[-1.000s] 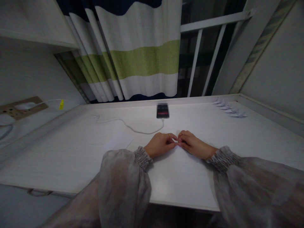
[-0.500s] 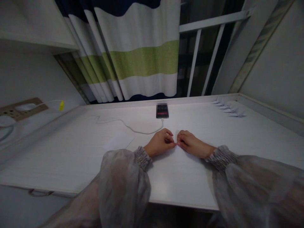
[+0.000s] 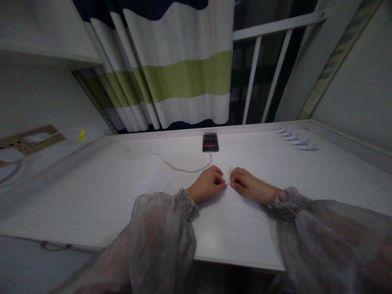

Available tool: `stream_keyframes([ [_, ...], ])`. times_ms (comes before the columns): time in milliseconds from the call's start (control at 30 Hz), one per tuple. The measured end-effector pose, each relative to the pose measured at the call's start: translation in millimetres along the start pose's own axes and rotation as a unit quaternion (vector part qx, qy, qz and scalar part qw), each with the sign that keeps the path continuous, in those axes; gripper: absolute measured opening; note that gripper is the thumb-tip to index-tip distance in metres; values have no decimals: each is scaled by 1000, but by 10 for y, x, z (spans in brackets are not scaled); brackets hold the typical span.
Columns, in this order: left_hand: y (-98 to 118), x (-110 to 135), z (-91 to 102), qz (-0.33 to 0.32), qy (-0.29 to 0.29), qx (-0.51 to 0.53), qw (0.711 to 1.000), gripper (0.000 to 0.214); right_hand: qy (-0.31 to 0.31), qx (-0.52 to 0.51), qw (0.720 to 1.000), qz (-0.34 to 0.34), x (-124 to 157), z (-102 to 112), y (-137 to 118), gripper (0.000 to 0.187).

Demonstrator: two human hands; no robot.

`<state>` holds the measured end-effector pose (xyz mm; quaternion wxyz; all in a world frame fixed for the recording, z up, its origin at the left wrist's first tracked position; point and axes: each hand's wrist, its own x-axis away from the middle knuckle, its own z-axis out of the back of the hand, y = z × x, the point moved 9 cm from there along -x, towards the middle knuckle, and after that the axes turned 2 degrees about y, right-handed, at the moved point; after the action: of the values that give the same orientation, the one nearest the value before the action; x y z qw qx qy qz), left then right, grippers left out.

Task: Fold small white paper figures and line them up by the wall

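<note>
Both hands rest close together on the white table (image 3: 92, 196), just past its middle. My left hand (image 3: 208, 183) is curled, thumb and fingers pinched toward the gap between the hands. My right hand (image 3: 246, 184) is curled the same way, fingertips facing the left hand. Between the two pinches lies a small piece of white paper (image 3: 228, 186), mostly hidden by the fingers. A ring shows on a finger of my left hand. Loose grey sleeves cover both arms.
A flat white paper sheet (image 3: 154, 181) lies left of my hands. A small dark device (image 3: 210, 142) with a white cable (image 3: 165, 161) sits behind them. Several folded paper shapes (image 3: 298, 140) line the far right edge. A striped curtain (image 3: 183, 73) and white railing stand beyond.
The hands have shifted slightly away from me and their fingertips have drawn tighter on the small paper. Nothing else on the table has moved.
</note>
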<state>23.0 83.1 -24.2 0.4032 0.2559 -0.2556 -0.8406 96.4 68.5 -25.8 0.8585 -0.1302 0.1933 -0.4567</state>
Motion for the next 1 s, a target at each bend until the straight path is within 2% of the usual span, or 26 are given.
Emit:
stream_keyframes([
  [100, 44, 13, 14, -12, 5, -21, 1000, 10, 10, 2, 1000, -5, 9, 13, 5, 11],
  [300, 156, 20, -36, -59, -33, -30, 997, 8, 2, 10, 1000, -10, 20, -2, 6, 10],
  [467, 189, 31, -44, -75, -39, -36, 996, 6, 7, 15, 1000, -15, 18, 1, 14, 11],
  [767, 85, 14, -60, -41, -40, 26, 998, 4, 5, 22, 1000, -19, 13, 0, 13, 10],
  [1000, 21, -6, -44, -6, -20, 24, 999, 2, -2, 30, 999, -41, 7, 11, 15, 10],
])
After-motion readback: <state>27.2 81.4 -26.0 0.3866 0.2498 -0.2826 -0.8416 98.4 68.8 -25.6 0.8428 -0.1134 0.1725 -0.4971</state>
